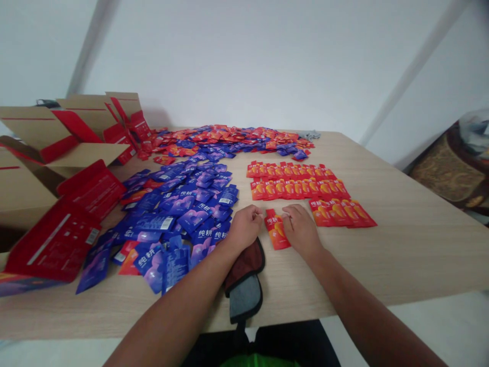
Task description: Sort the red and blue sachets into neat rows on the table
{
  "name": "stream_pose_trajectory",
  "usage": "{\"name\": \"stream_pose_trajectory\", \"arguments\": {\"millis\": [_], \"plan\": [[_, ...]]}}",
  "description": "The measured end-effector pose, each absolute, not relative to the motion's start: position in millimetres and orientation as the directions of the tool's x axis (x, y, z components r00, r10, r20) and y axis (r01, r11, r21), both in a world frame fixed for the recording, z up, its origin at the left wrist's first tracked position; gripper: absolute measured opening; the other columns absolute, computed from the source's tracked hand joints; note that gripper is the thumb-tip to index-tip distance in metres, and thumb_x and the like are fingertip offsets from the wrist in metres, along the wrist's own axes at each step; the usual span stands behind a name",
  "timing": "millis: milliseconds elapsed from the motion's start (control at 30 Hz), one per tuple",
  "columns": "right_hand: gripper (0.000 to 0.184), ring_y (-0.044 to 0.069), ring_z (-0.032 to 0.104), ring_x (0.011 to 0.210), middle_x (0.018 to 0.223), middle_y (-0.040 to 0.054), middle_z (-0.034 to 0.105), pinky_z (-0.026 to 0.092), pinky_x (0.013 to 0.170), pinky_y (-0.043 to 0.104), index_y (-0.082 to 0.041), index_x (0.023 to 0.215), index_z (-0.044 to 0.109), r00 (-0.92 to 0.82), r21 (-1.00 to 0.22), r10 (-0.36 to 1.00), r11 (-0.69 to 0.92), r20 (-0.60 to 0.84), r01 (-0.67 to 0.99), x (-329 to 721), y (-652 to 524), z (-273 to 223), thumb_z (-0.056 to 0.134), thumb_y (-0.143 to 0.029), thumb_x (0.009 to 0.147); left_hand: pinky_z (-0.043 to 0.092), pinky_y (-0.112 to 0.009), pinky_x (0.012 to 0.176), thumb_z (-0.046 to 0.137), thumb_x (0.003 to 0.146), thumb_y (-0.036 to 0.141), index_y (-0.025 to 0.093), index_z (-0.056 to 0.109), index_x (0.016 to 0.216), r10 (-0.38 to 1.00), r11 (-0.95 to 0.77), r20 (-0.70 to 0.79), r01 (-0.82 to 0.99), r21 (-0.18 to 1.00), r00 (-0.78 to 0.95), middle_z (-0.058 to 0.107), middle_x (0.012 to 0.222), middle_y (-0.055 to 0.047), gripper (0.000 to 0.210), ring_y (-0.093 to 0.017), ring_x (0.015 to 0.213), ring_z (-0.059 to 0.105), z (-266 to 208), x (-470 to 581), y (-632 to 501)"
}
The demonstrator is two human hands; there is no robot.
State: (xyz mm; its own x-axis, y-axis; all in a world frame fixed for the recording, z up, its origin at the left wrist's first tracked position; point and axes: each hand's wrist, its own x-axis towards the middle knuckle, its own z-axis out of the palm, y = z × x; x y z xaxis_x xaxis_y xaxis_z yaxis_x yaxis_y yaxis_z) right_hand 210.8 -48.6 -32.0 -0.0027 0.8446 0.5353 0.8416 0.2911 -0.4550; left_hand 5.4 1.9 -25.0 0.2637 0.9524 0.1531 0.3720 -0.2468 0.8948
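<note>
A red pouch (pixel 277 233) with a yellow-orange fruit picture lies on the table between my hands. My right hand (pixel 302 230) is at its right edge, thumb and fingers curled in and closed against that side. Just off the pouch's left edge is my left hand (pixel 246 224), its fingers bent and pressed together; whatever the fingertips may hold is hidden. Several like pouches (pixel 340 212) overlap in a short row right of my right hand. Behind them are two longer overlapping rows of red pouches (pixel 298 188). A brown and grey fabric case (pixel 246 298) lies under my left wrist.
A heap of purple pouches (pixel 187 201) with a few red ones spreads on the left. Along the wall runs a mixed red and purple pile (pixel 229 136). Open red cardboard boxes (pixel 57 234) crowd the table's left end. A patterned brown item (pixel 449 163) stands beyond the right edge.
</note>
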Motion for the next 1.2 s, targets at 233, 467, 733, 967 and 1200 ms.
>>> {"name": "stream_pose_trajectory", "arguments": {"millis": [233,467,733,967,1200], "plan": [[0.044,0.034,0.053,0.145,0.152,0.0194,0.062,0.038,0.125,0.054,-0.014,0.144,0.065,-0.260,-0.368,0.878,0.414,0.402,0.832,182,-51,-44,0.048,-0.028,0.106,0.041,-0.028,0.061,0.065,0.088,0.027,0.020,0.073,0.089,0.959,-0.261,0.192,0.391,0.883,0.206,0.072,0.075,-0.003,0.011,-0.017,0.065,0.062,-29,3,4],[0.073,0.037,0.027,0.162,0.171,0.0259,0.035,0.021,0.132,0.054,0.001,0.160,0.044,-0.292,-0.185,0.946,0.315,0.142,0.931,172,-57,-43,0.040,-0.049,0.109,0.042,-0.025,0.060,0.064,0.086,0.024,0.018,0.074,0.090,0.964,-0.261,0.217,0.391,0.883,0.154,0.073,0.076,-0.003,0.013,-0.015,0.066,0.064,-30,5,4],[0.075,0.037,0.023,0.163,0.173,0.0254,0.030,0.019,0.132,0.055,0.001,0.164,0.037,-0.274,-0.199,0.958,0.285,0.082,0.938,167,-55,-37,0.037,-0.049,0.109,0.044,-0.025,0.060,0.064,0.087,0.026,0.018,0.074,0.090,0.969,-0.240,0.197,0.379,0.894,0.149,0.074,0.075,-0.002,0.013,-0.016,0.066,0.066,-28,5,5],[0.057,0.033,0.046,0.151,0.161,0.0207,0.051,0.036,0.125,0.051,-0.012,0.153,0.054,-0.141,-0.333,0.940,0.247,0.312,0.910,182,-56,-43,0.048,-0.039,0.103,0.043,-0.025,0.060,0.065,0.087,0.026,0.018,0.073,0.089,0.962,-0.262,0.206,0.377,0.889,0.181,0.073,0.075,-0.002,0.012,-0.015,0.066,0.064,-30,4,5],[0.070,0.037,0.066,0.119,0.128,0.0208,0.070,0.049,0.104,0.046,-0.012,0.140,0.061,0.068,-0.328,0.979,-0.001,0.192,0.945,195,-61,-24,0.074,-0.055,0.086,0.043,-0.024,0.061,0.062,0.085,0.020,0.018,0.073,0.088,0.949,-0.277,0.189,0.380,0.882,0.253,0.074,0.078,-0.001,0.012,-0.014,0.069,0.064,-29,5,3]]}}
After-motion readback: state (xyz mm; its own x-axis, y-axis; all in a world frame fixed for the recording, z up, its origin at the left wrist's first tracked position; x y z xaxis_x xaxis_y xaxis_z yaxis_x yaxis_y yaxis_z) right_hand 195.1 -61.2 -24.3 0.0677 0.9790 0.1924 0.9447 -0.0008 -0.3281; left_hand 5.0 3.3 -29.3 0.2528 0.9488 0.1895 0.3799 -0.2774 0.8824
